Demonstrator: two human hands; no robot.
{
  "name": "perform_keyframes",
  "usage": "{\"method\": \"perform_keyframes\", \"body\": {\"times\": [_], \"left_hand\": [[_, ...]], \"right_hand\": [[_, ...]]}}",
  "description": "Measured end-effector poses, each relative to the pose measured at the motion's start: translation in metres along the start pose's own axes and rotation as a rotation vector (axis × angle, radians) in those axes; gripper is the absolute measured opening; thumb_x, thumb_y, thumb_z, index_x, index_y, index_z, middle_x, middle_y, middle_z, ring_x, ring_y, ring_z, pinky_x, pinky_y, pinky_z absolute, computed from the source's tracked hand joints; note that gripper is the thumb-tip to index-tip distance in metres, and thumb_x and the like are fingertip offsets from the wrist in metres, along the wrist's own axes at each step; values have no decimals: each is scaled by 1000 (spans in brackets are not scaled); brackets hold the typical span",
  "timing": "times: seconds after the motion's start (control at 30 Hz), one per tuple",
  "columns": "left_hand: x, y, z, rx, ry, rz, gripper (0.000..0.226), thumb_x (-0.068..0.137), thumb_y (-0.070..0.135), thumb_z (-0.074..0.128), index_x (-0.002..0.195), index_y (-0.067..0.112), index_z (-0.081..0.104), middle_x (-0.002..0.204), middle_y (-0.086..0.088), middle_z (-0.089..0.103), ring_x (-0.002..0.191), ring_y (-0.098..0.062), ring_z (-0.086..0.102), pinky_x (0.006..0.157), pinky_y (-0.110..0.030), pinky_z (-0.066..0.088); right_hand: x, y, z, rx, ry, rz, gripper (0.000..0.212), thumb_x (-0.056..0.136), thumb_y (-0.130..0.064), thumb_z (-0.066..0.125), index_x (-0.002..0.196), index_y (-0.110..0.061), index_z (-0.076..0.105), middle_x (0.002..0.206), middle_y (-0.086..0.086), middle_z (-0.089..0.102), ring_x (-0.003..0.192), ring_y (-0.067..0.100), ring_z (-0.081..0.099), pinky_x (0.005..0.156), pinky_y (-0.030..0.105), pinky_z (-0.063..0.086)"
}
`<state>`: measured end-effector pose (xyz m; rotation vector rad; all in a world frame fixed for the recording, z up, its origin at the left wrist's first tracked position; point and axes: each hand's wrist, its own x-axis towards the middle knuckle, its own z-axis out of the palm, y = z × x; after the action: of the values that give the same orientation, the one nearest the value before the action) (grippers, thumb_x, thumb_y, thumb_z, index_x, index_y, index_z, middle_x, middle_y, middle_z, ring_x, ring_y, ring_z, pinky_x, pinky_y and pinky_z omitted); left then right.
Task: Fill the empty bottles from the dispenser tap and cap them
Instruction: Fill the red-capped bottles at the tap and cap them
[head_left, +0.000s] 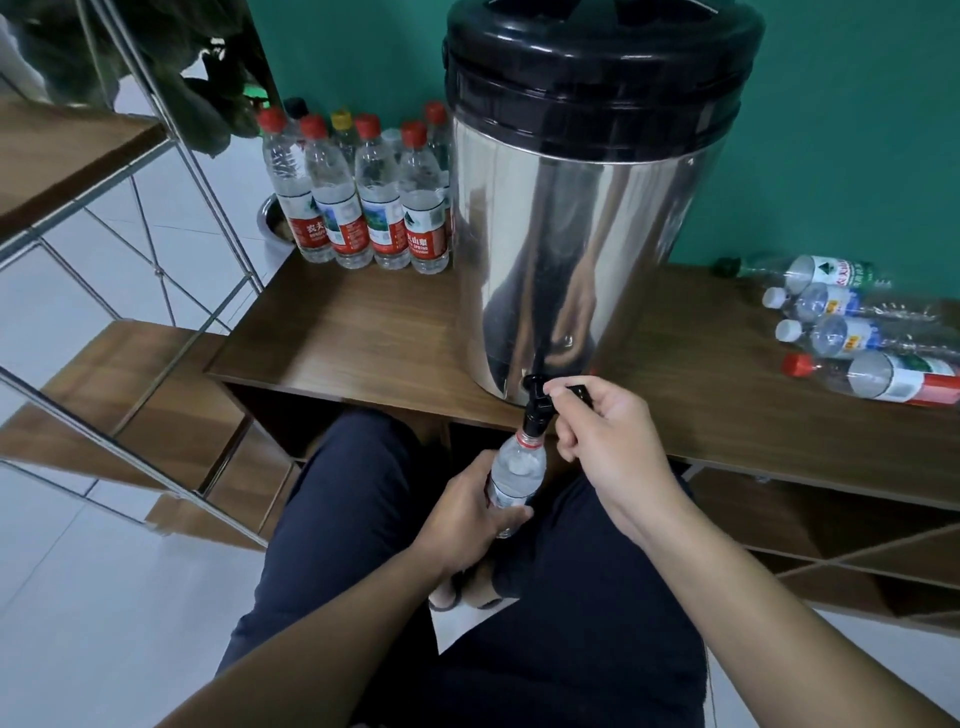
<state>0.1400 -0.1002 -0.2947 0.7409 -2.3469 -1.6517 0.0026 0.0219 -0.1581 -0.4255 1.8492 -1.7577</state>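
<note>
**Q:** What is going on at the dispenser (592, 218)?

**A:** A seated person holds a clear bottle (514, 475) directly under the dispenser's black tap (540, 402), the bottle's open neck right at the spout. The left hand (470, 519) has its grip wrapped round the bottle's lower body, fingers and thumb curled about the label. The right hand (605, 431) pinches the tap's lever (574, 391) between thumb and forefinger, its other fingers curled in below.

**Q:** And around the dispenser?

**A:** The steel drum with its black lid stands at the front edge of a wooden desk (363, 332), the tap overhanging that edge. To the dispenser's left, against the green wall, a cluster of capped bottles (363, 197) stands upright, most with red caps, one yellow. To the dispenser's right, several crumpled bottles (852, 327) lie on their sides on the desk, caps pointing toward the drum.

**Q:** How full is the held bottle?

**A:** That cannot be told from this angle.
</note>
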Motion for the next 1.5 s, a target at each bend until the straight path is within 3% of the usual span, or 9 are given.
{"method": "perform_keyframes", "body": {"times": [0.27,0.43,0.67,0.9,1.07,1.17,1.27,1.4,1.5], "left_hand": [[0,0,4,-17,39,-43,53,90,22,92,130,37,61,115,16,74,110,-1,69,91,-14,50],[-1,1,5,-27,41,-45,53,90,25,92,129,39,60,117,14,74,111,-5,69,100,-31,57],[0,1,1,-78,-6,-27,53,89,25,91,128,42,60,118,13,74,113,-7,71,104,-41,58],[1,0,-2,-97,-33,26,56,89,20,90,135,37,61,120,14,73,114,-6,70,100,-31,57],[7,0,-11,-67,-71,51,54,89,19,90,132,37,62,117,19,73,112,0,69,94,-18,52],[9,1,-15,-58,-89,51,55,89,20,90,131,40,61,117,19,73,111,1,69,91,-14,51],[10,-1,-16,-67,-92,43,54,88,22,90,129,41,61,116,18,75,109,1,70,91,-17,53],[11,-5,-15,-89,-87,17,52,88,18,90,126,40,62,112,16,76,105,1,72,88,-15,53],[9,-9,-12,-114,-73,8,52,90,14,89,126,41,63,110,14,76,104,-2,73,87,-16,54]], "right_hand": [[7,3,-7,-46,-73,-24,15,112,-18,65,106,-12,78,63,6,51,61,18,40,60,36,35],[7,2,-7,-73,-65,-37,15,112,-17,65,107,-12,78,63,7,52,60,17,42,60,36,37],[1,4,0,-43,16,-28,15,113,-16,65,109,-12,79,63,4,50,61,17,42,61,36,37],[-3,1,7,-78,97,-37,15,109,-14,67,102,-15,80,61,2,52,60,17,43,64,40,36],[-15,-10,20,-419,209,-299,15,104,-16,74,92,-24,76,60,-2,61,57,11,52,62,35,44],[-26,-16,28,-472,190,-377,7,103,-28,78,96,-28,76,62,2,59,61,25,59,67,39,51],[-33,-19,14,-416,218,-361,12,109,-33,67,103,-29,77,70,1,69,69,15,66,74,30,53],[-5,5,-30,-749,322,-391,12,109,-31,70,112,-25,80,87,-10,70,78,10,66,82,35,57],[24,31,-61,-1083,225,-274,48,103,-40,76,145,-17,70,122,0,61,92,17,64,93,44,61]]}}
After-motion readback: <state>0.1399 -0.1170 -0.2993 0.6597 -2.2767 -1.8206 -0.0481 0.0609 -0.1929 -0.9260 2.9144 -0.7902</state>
